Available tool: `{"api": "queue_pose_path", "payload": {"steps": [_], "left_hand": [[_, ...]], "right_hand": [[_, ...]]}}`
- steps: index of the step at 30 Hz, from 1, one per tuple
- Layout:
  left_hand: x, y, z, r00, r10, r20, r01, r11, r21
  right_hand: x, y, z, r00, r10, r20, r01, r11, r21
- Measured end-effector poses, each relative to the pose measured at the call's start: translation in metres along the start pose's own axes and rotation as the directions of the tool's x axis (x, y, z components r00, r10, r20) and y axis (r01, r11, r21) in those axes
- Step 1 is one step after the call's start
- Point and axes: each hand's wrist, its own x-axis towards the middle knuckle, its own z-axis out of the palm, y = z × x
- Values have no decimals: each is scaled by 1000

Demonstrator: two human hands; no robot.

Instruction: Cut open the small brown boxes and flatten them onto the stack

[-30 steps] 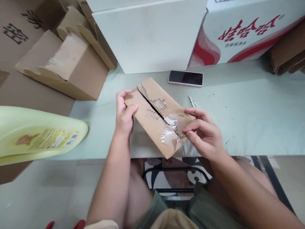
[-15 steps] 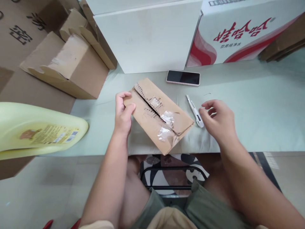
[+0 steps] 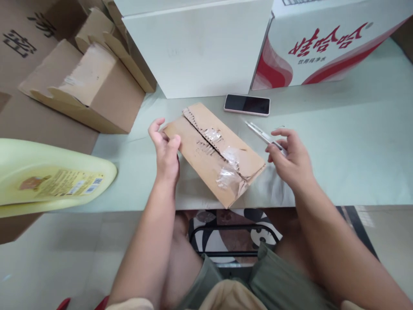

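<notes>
A flat brown cardboard box (image 3: 206,159) lies at a slant near the table's front edge, with a ragged slit along its top and strips of clear tape by the slit. My left hand (image 3: 166,153) grips the box's left corner, thumb on top and index finger lifted off it; the other fingers are partly hidden beneath. To the right of the box, my right hand (image 3: 290,157) is closed around a white utility knife (image 3: 260,132). The knife's tip points up and left toward the phone, apart from the box.
A phone (image 3: 247,105) lies behind the box. White cartons (image 3: 200,51) stand along the back, one with red lettering (image 3: 322,47). Brown cardboard boxes (image 3: 112,92) are at the left, and a yellow bottle (image 3: 58,176) juts over the table (image 3: 355,142) there.
My right hand has picked the utility knife up off the table and holds it. The box has shifted slightly, and my left index finger has lifted from its corner.
</notes>
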Motion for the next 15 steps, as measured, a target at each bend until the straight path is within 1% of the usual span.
{"api": "queue_pose_path", "payload": {"steps": [1, 2, 3, 4, 6, 7, 8, 9, 10, 12, 15], "left_hand": [[0, 0, 1, 1000, 0, -3, 0, 1000, -3], [0, 1, 1, 1000, -5, -2, 5, 1000, -5], [0, 3, 2, 1000, -16, 4, 16, 1000, -6], [-1, 4, 3, 999, -32, 11, 32, 999, -11], [-1, 7, 4, 998, -65, 22, 66, 998, -22], [-1, 8, 4, 997, -78, 25, 79, 997, -25], [-1, 9, 4, 996, -84, 25, 85, 996, -25], [-1, 9, 4, 996, -86, 25, 86, 996, -23], [-1, 9, 4, 996, -85, 26, 86, 996, -20], [-1, 9, 3, 996, -83, 34, 83, 996, -16], [0, 8, 4, 997, -76, 33, 77, 997, -18]], "right_hand": [[-2, -1, -2, 998, -59, -28, 62, 990, 123], [-4, -2, -4, 991, -115, -63, 127, 961, 245], [-6, -5, -7, 980, -167, -105, 194, 910, 366], [-9, -9, -10, 966, -217, -142, 259, 837, 481], [-13, -21, -19, 931, -308, -197, 357, 645, 676], [-15, -27, -23, 914, -345, -213, 381, 554, 740], [-17, -33, -28, 898, -379, -223, 397, 482, 781], [-19, -39, -31, 883, -405, -239, 415, 432, 801], [-20, -43, -34, 866, -423, -266, 442, 402, 802], [-23, -49, -36, 826, -457, -331, 519, 386, 762], [-31, -49, -33, 798, -475, -370, 582, 448, 679]]}}
